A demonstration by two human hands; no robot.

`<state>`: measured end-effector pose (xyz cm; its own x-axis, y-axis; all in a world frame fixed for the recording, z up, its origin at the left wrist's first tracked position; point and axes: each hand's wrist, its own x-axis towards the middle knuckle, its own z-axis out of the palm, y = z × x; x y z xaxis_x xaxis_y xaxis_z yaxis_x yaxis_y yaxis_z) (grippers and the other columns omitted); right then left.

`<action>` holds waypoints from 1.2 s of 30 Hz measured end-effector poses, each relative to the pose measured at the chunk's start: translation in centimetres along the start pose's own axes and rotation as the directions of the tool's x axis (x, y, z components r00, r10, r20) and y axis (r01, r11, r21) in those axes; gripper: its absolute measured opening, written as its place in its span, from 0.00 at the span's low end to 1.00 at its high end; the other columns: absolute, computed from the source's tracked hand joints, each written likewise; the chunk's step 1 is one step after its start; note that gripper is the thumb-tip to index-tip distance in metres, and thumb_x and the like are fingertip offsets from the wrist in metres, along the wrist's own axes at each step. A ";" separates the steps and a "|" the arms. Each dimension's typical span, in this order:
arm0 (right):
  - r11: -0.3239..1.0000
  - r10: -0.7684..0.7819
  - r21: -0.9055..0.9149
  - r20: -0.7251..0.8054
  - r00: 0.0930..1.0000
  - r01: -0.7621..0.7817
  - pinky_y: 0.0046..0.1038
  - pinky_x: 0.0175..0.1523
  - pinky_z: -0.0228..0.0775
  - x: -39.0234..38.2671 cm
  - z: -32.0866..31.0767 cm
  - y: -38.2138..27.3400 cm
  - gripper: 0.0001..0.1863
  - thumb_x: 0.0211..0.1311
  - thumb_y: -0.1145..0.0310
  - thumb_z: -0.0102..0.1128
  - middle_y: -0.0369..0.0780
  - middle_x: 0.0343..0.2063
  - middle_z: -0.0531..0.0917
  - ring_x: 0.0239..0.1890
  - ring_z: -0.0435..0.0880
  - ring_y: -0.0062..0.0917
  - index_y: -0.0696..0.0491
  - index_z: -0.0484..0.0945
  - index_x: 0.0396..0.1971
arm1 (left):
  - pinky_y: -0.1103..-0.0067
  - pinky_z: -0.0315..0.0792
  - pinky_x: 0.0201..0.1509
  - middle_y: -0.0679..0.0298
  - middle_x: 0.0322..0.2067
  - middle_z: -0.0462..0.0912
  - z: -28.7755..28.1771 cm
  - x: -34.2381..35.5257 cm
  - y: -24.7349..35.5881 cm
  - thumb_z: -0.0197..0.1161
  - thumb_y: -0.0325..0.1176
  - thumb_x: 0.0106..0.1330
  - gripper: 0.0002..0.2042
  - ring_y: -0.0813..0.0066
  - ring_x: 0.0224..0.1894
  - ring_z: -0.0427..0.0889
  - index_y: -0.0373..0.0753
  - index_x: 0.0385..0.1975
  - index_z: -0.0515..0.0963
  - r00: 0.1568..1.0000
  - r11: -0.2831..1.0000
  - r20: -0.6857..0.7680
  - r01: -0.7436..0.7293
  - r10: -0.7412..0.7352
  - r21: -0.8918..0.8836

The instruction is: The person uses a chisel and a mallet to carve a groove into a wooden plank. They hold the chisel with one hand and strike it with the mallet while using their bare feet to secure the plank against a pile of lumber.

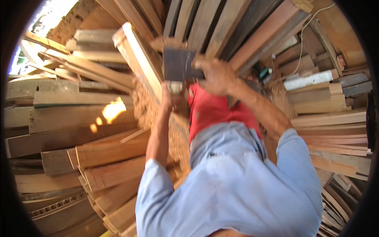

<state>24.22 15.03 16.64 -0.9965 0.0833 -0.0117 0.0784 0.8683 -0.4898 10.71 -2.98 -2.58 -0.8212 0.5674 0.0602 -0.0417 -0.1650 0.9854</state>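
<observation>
My right hand (216, 77) grips the short handle of a dark, square-faced tool (177, 63), held over the upper middle of the view. Just below that square face, my left hand (169, 94) is closed on a small pale piece (175, 86), partly hidden and blurred. Wood shavings (144, 104) lie beside and below my left hand. A pale wooden beam (142, 59) slants down just left of the tool. My legs in red shorts (215, 112) are behind both hands.
Stacked planks (71, 118) fill the left side, and more boards (327, 126) are piled at the right. Upright beams (217, 23) stand ahead. A small teal-and-black object (265, 72) lies right of my legs, near a white cord (301, 47). Daylight enters at the upper left.
</observation>
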 end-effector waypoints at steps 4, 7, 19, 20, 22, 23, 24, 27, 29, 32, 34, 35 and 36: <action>0.957 0.088 0.291 -0.224 0.971 -0.020 0.35 0.38 0.76 0.0 -3.4 -1.2 0.17 0.56 0.64 0.69 0.44 0.24 0.84 0.29 0.86 0.34 0.59 0.81 0.41 | 0.83 0.79 0.39 0.67 0.33 0.86 2.2 -0.5 7.7 0.70 0.27 0.65 0.06 0.84 0.35 0.83 0.37 0.38 0.82 0.979 0.936 0.010 -0.199 0.205 0.291; 0.883 0.126 0.464 -0.385 0.914 0.074 0.28 0.34 0.74 -0.8 -5.0 -2.2 0.13 0.58 0.66 0.70 0.38 0.22 0.83 0.27 0.83 0.22 0.59 0.81 0.36 | 0.83 0.79 0.39 0.67 0.32 0.85 3.2 0.9 12.9 0.69 0.30 0.67 0.06 0.83 0.36 0.83 0.38 0.39 0.82 0.970 0.897 -0.007 -0.224 0.245 0.382; 0.761 0.186 0.596 -0.577 0.796 0.255 0.20 0.26 0.70 -3.2 -7.2 -1.8 0.08 0.61 0.71 0.73 0.32 0.22 0.81 0.21 0.78 0.12 0.55 0.81 0.32 | 0.81 0.78 0.44 0.67 0.32 0.86 3.0 2.4 14.0 0.71 0.30 0.65 0.06 0.83 0.37 0.83 0.36 0.37 0.82 0.991 0.883 0.003 -0.120 0.133 0.453; 0.762 0.187 0.594 -0.583 0.791 0.258 0.20 0.26 0.70 -3.3 -7.2 -1.7 0.08 0.62 0.71 0.73 0.32 0.22 0.81 0.21 0.78 0.12 0.55 0.81 0.32 | 0.81 0.78 0.44 0.67 0.32 0.86 3.1 2.3 14.1 0.71 0.30 0.65 0.06 0.83 0.37 0.83 0.36 0.37 0.82 0.992 0.880 0.004 -0.112 0.124 0.461; 0.762 0.188 0.591 -0.594 0.782 0.266 0.19 0.26 0.69 -3.3 -7.3 -1.8 0.08 0.62 0.71 0.73 0.31 0.21 0.81 0.21 0.78 0.12 0.55 0.81 0.31 | 0.81 0.78 0.44 0.68 0.32 0.86 3.1 2.1 14.5 0.70 0.30 0.65 0.06 0.83 0.37 0.83 0.36 0.36 0.82 0.994 0.874 0.002 -0.095 0.107 0.477; 0.750 0.205 0.612 -0.577 0.791 0.251 0.20 0.29 0.70 -3.4 -7.3 -1.9 0.08 0.61 0.71 0.72 0.30 0.22 0.80 0.23 0.77 0.12 0.55 0.80 0.31 | 0.81 0.78 0.44 0.68 0.32 0.86 3.0 2.1 14.3 0.70 0.30 0.65 0.06 0.83 0.37 0.83 0.36 0.36 0.82 0.992 0.882 -0.003 -0.113 0.128 0.458; 0.737 0.223 0.633 -0.558 0.800 0.237 0.20 0.31 0.70 -3.5 -7.3 -2.0 0.08 0.61 0.71 0.72 0.29 0.22 0.80 0.25 0.76 0.11 0.54 0.80 0.30 | 0.81 0.78 0.44 0.68 0.32 0.86 2.9 2.1 13.8 0.70 0.29 0.65 0.06 0.82 0.36 0.83 0.36 0.36 0.82 0.989 0.889 -0.008 -0.131 0.150 0.439; 0.714 0.236 0.673 -0.491 0.838 0.194 0.23 0.34 0.71 -3.3 -7.1 -2.3 0.08 0.61 0.68 0.71 0.29 0.22 0.80 0.26 0.77 0.13 0.55 0.80 0.30 | 0.82 0.77 0.43 0.68 0.32 0.85 2.9 1.9 13.9 0.70 0.30 0.66 0.06 0.83 0.36 0.82 0.36 0.38 0.83 0.979 0.871 0.029 -0.193 0.202 0.451; 0.748 0.213 0.643 -0.471 0.856 0.167 0.24 0.33 0.73 -2.7 -6.5 -2.4 0.09 0.61 0.66 0.71 0.31 0.22 0.81 0.25 0.78 0.15 0.55 0.81 0.31 | 0.81 0.77 0.44 0.67 0.32 0.85 3.1 1.6 14.0 0.70 0.30 0.66 0.06 0.82 0.37 0.82 0.36 0.38 0.83 0.979 0.854 0.056 -0.196 0.194 0.482; 0.884 0.120 0.454 -0.454 0.883 0.113 0.29 0.34 0.75 -1.1 -3.4 -2.2 0.10 0.61 0.64 0.70 0.38 0.22 0.83 0.24 0.82 0.23 0.54 0.82 0.34 | 0.79 0.78 0.45 0.64 0.34 0.86 3.7 1.2 13.7 0.70 0.29 0.63 0.08 0.78 0.39 0.84 0.35 0.38 0.82 0.979 0.847 0.075 -0.201 0.189 0.493; 0.973 0.044 0.228 -0.328 0.944 0.034 0.35 0.37 0.78 -0.1 -1.0 -1.9 0.12 0.59 0.63 0.69 0.44 0.23 0.84 0.27 0.86 0.34 0.54 0.83 0.38 | 0.77 0.78 0.47 0.63 0.38 0.86 3.8 0.5 12.8 0.71 0.29 0.62 0.09 0.75 0.42 0.84 0.35 0.40 0.81 0.959 0.847 0.090 -0.281 0.270 0.451; 0.995 0.030 0.101 -0.223 0.974 -0.007 0.37 0.38 0.78 0.3 0.2 -1.7 0.13 0.58 0.63 0.69 0.47 0.24 0.84 0.29 0.87 0.39 0.54 0.83 0.39 | 0.74 0.78 0.52 0.60 0.43 0.85 2.8 1.2 12.0 0.71 0.29 0.61 0.14 0.70 0.49 0.83 0.35 0.46 0.79 0.912 0.696 0.235 -0.409 0.337 0.589; 0.999 0.032 -0.032 -0.116 0.993 -0.035 0.39 0.40 0.79 0.6 0.8 -1.5 0.14 0.58 0.63 0.69 0.49 0.25 0.85 0.30 0.87 0.43 0.54 0.83 0.41 | 0.73 0.77 0.53 0.60 0.44 0.85 2.1 0.8 11.0 0.71 0.29 0.61 0.16 0.70 0.50 0.82 0.35 0.48 0.78 0.931 0.695 0.216 -0.364 0.295 0.620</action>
<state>23.52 13.42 16.71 -0.9833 0.1666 0.0736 0.1146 0.8800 -0.4609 10.79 -2.67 8.66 -0.6540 0.6537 0.3807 0.6226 0.1792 0.7617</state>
